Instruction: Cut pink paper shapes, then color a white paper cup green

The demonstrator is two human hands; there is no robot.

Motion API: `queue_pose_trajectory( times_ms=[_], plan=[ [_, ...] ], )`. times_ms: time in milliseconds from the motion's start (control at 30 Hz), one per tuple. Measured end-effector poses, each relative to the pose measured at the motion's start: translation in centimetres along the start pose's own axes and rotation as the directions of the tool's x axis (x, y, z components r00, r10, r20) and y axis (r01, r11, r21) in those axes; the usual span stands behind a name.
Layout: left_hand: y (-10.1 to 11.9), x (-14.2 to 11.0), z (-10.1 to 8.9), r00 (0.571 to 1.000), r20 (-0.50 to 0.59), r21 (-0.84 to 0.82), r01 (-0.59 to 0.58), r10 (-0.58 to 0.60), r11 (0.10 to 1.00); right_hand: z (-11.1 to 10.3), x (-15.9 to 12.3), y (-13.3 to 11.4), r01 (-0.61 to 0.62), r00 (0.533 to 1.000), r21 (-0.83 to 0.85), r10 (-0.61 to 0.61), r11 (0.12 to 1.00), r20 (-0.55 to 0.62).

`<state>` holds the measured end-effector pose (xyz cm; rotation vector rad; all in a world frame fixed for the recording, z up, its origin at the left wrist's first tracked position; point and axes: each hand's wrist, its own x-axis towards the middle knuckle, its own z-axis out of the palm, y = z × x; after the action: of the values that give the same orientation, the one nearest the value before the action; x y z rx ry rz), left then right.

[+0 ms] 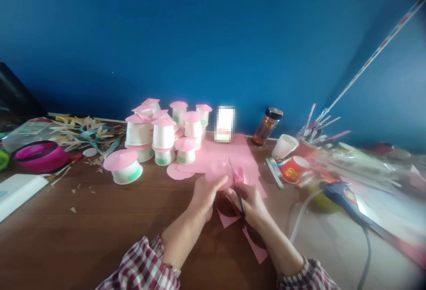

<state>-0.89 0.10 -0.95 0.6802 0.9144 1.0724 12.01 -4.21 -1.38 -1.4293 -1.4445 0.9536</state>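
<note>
Between my two hands is a rounded piece of pink paper [215, 175]. My left hand [207, 192] pinches its near edge between thumb and fingers. In my right hand [252, 203] is a pair of scissors [240, 199], with dark handles and the blades pointing away from me along the paper's right side. A curled pink strip shows beside the blades. Below my hands lie pink offcuts with curved edges, one offcut [255, 244] near my right wrist. Beyond them, sheets of pink paper [229, 151] are spread on the table.
Several white paper cups with pink cone tops [163, 137] stand stacked at left, one single cup [126, 172] nearer me. On the right are a glue gun [346, 203] with a cord, a red cup [294, 169], a white cup [285, 146] and a dark-lidded bottle [268, 126]. A magenta bowl [41, 157] sits far left.
</note>
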Motion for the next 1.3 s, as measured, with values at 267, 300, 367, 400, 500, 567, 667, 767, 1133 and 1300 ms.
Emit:
queue_pose_trajectory(
  times_ms=[267, 300, 367, 400, 500, 567, 667, 767, 1133, 1300],
  plan=[
    [0.0, 0.0, 0.0, 1.0, -0.007, 0.009, 0.014, -0.014, 1.0, 0.0, 0.1, 0.0, 0.04, 0.999, -0.063, -0.042, 0.997, -0.026],
    [0.1, -0.1, 0.0, 1.0, -0.007, 0.01, 0.015, -0.015, 1.0, 0.0, 0.1, 0.1, 0.037, 0.999, -0.065, -0.038, 0.997, -0.025],
    [0.2, -0.1, 0.0, 1.0, -0.013, 0.004, 0.012, -0.012, 1.0, 0.0, 0.0, 0.1, 0.033, 0.999, -0.073, -0.035, 0.997, -0.028],
    [0.2, -0.2, 0.0, 1.0, -0.017, -0.003, 0.01, -0.01, 1.0, 0.0, 0.0, 0.1, 0.035, 0.999, -0.082, -0.037, 0.996, -0.032],
    [0.3, -0.1, 0.0, 0.999, -0.036, -0.014, 0.008, -0.009, 1.0, 0.0, 0.1, 0.0, 0.03, 0.999, -0.103, -0.034, 0.994, -0.038],
    [0.4, -0.1, 0.0, 0.999, -0.047, -0.009, 0.005, -0.006, 1.0, -0.1, 0.1, 0.0, 0.01, 0.999, -0.089, -0.013, 0.996, -0.033],
    [0.6, -0.1, 0.1, 0.997, -0.081, -0.023, -0.012, 0.01, 1.0, -0.2, 0.2, -0.1, -0.036, 0.998, -0.03, 0.035, 0.999, -0.048],
    [1.0, -0.1, 0.2, 0.992, -0.126, -0.042, -0.016, 0.011, 0.999, -0.2, 0.3, -0.2, -0.056, 0.996, 0.045, 0.059, 0.997, -0.066],
    [1.7, 0.3, -0.9, 0.998, 0.054, -0.038, -0.009, 0.012, 0.999, -0.2, 0.0, -0.6, -0.032, 0.999, 0.122, 0.028, 0.992, 0.042],
    [1.5, 0.4, -0.7, 1.0, -0.02, -0.067, 0.014, -0.015, 0.998, 0.0, -0.1, -1.1, -0.066, 0.997, 0.111, 0.062, 0.992, 0.035]
  ],
)
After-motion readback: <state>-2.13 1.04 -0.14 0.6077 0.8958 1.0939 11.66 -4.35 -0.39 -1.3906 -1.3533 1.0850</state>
